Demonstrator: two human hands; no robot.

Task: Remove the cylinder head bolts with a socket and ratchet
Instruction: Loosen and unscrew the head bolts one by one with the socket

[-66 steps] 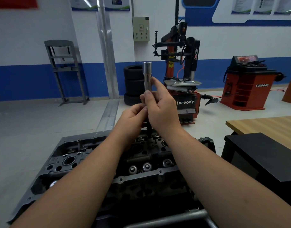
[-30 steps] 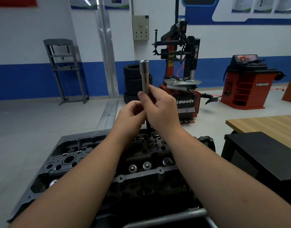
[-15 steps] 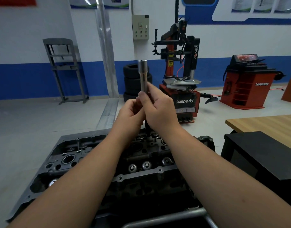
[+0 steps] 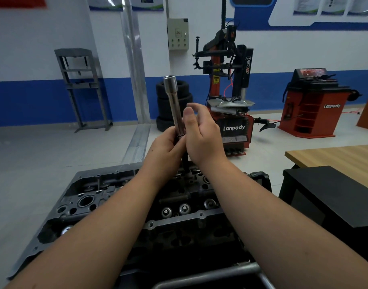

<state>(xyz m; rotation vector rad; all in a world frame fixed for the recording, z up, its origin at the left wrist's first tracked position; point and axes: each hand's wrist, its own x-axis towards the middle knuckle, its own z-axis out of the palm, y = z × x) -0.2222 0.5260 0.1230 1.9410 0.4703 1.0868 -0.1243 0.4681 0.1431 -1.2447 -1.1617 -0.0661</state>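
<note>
Hands raised above engine [image 4: 124, 207], left hand [image 4: 165, 152] gripping base of long chrome socket [image 4: 173, 106] held upright, right hand [image 4: 202, 132] beside it, fingers loosely curled, holding nothing, tyre machine [image 4: 231, 97] behind.

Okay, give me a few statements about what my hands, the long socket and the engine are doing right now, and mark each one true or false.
1. The long chrome socket stands roughly upright above the cylinder head. True.
2. The left hand grips the tool at the socket's lower end. True.
3. The right hand is wrapped tightly round the socket. False: its fingers are loosely open beside the socket, not closed round it.
4. The socket's open end points down into the engine. False: the open end faces up, and a dark shaft runs down from the hands toward the head.
5. A stack of tyres stands by the blue-banded wall behind the socket. True.
</note>
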